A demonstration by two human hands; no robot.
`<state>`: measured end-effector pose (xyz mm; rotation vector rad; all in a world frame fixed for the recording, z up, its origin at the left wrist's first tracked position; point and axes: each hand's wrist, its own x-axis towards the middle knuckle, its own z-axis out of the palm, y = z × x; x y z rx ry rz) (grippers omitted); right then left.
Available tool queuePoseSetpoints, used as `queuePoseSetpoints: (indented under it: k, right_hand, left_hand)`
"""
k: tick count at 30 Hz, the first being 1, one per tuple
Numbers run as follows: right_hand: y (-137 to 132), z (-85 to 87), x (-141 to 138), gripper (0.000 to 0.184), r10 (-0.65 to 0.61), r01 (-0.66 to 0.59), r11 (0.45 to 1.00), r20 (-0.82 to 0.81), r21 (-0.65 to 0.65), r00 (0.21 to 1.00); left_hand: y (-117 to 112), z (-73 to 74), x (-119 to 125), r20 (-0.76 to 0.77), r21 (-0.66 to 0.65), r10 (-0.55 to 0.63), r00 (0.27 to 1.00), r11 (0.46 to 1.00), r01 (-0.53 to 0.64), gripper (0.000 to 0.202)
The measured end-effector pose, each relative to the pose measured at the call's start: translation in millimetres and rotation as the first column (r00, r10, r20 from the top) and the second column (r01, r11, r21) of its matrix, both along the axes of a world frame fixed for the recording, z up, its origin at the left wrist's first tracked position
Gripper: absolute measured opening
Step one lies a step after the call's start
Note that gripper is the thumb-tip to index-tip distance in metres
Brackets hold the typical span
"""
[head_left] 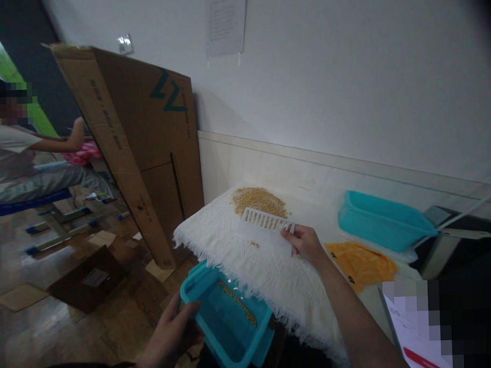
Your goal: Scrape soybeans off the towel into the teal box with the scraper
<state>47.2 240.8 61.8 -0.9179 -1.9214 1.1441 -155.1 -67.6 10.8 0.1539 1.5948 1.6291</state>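
By fringed cloth (268,269): blue tub (212,316) in left hand (174,329), beans (236,301) inside.

The tub (224,337) looks glossy plastic, the cloth (287,287) rough-woven, the tall box (146,123) matt cardboard.

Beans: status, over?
Left hand holds near blue bin. Right hand grips slotted white tool. Beans heaped on cloth, some in bin. Fringe overlaps bin edge in view.

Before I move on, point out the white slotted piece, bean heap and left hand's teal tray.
White slotted piece (267,236), head view: solid part below the slots.
Bean heap (260,199), head view: middle of the heap.
Teal tray (221,331), head view: bare inside floor.
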Motion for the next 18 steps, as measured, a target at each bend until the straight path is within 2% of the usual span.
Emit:
queuePoseSetpoints:
  k: [9,15,18]
  right_hand:
    - [-12,2.6,-6,0.060,0.035,-0.037,0.996,0.035,0.075,0.999]
    - [-33,9.3,-9,0.046,0.072,-0.083,0.985,0.076,0.150,0.995]
    - [-50,13.9,-5,0.042,0.063,-0.093,0.964,0.123,0.251,0.990]
  left_hand:
    - [-1,-12.1,-3,-0.003,-0.001,0.010,1.000,1.000,-0.010,0.084]
    - [-1,-9.6,-6,0.012,-0.004,-0.025,1.000,1.000,0.025,0.081]
    - [-2,-7.0,-6,-0.008,0.015,-0.045,0.999,0.999,0.045,0.075]
